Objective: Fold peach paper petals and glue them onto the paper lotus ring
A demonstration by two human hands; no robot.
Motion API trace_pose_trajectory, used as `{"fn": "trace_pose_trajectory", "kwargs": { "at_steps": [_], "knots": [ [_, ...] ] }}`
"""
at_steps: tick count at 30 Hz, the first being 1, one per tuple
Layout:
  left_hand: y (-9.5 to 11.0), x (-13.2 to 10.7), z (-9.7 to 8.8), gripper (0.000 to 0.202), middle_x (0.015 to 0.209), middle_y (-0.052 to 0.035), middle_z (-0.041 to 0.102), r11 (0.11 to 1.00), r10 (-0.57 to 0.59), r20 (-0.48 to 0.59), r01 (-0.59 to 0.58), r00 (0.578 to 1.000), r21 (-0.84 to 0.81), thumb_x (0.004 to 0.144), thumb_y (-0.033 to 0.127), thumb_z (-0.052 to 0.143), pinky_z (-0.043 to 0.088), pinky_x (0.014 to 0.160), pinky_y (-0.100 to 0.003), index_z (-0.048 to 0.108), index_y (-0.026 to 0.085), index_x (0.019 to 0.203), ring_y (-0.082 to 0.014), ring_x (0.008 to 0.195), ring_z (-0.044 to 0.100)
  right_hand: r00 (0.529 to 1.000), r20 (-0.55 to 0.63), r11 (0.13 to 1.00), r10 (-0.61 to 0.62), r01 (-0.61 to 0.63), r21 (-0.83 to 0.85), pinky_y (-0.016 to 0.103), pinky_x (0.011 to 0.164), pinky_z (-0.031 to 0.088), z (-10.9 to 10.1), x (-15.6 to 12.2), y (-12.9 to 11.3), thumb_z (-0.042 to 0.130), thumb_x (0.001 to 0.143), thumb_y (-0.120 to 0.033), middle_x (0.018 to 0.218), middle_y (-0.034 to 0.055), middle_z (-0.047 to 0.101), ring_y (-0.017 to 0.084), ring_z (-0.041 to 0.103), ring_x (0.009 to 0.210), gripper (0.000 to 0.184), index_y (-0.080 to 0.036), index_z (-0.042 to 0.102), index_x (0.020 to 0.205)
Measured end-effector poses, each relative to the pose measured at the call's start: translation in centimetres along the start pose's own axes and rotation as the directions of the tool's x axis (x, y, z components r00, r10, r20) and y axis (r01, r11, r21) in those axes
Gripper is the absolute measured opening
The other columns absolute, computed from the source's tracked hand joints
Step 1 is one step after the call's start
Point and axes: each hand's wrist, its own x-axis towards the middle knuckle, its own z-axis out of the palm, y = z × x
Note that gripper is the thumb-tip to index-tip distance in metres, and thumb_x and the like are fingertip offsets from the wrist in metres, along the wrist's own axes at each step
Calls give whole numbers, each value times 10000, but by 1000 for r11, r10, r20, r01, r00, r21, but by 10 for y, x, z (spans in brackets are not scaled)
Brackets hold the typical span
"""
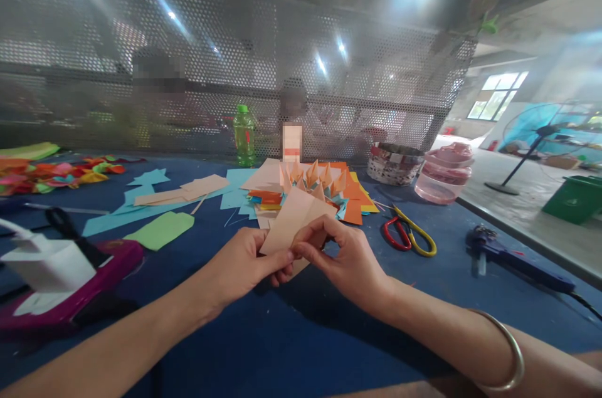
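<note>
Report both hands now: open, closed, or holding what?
Left hand: closed, pinching folded peach paper.
Right hand: closed, pinching the same paper.

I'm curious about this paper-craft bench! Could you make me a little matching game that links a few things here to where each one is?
Things:
1. Scissors
2. Green bottle
3. Folded peach paper
4. Green bin

Places:
A. On the floor, off to the right
B. Pinched between the left hand and right hand
C. Standing upright at the far edge of the table
D. Lying flat on the blue table

Right pairs: 1-D, 2-C, 3-B, 4-A
</note>
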Motion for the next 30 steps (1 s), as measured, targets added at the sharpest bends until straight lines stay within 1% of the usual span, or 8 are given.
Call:
{"fn": "trace_pose_trajectory", "kwargs": {
  "at_steps": [6, 10, 15, 20, 25, 30],
  "knots": [
    [6, -1, 1, 243, 568, -5, 640, 1000, -26, -40, 26, 999, 4, 599, 385, 720, 465, 531, -254, 643, 155, 615, -137, 531, 569, 1000, 22, 1000, -1, 1, -4, 220, 658, 490, 0, 1, -2, 663, 845, -250, 779, -1, 695, 102, 620, 672, 83, -183, 612, 846],
    [6, -1, 1, 245, 561, -3, 641, 999, -22, -38, 22, 999, 26, 621, 398, 706, 459, 527, -247, 639, 163, 608, -134, 523, 568, 999, 33, 1000, 5, -5, 14, 215, 653, 490, 1, 2, -1, 632, 852, -200, 793, 1, 689, 100, 624, 681, 36, -180, 606, 838],
    [6, -2, 1, 248, 540, 4, 642, 993, -3, -64, 10, 998, 120, 629, 415, 699, 466, 531, -249, 627, 179, 610, -145, 518, 584, 1000, 11, 1000, 9, -9, 27, 202, 619, 476, 1, 1, 2, 641, 835, -181, 743, -14, 676, 94, 607, 640, 48, -185, 594, 828],
    [4, -1, 0, 304, 531, -2, 641, 978, -9, -77, 25, 997, 207, 665, 480, 681, 450, 501, -249, 620, 182, 654, -168, 522, 602, 1000, 7, 999, 30, -30, 19, 209, 615, 469, 1, 2, 4, 639, 837, -197, 721, -15, 672, 102, 607, 642, 54, -189, 592, 814],
    [7, -3, 1, 306, 548, 2, 637, 979, 13, -70, 2, 997, 206, 677, 481, 668, 446, 519, -245, 633, 177, 688, -162, 533, 591, 999, 6, 999, 45, -45, 26, 221, 627, 470, 0, 4, 6, 640, 829, -186, 738, -11, 680, 107, 604, 649, 51, -190, 591, 817],
    [9, -2, 1, 312, 578, -6, 657, 982, 14, -61, -2, 998, 189, 640, 479, 704, 450, 536, -257, 636, 181, 700, -171, 549, 591, 999, -18, 999, 31, -31, 14, 214, 597, 451, -1, 4, 7, 653, 824, -199, 749, -10, 687, 99, 591, 628, 68, -188, 587, 812]
  ]
}}
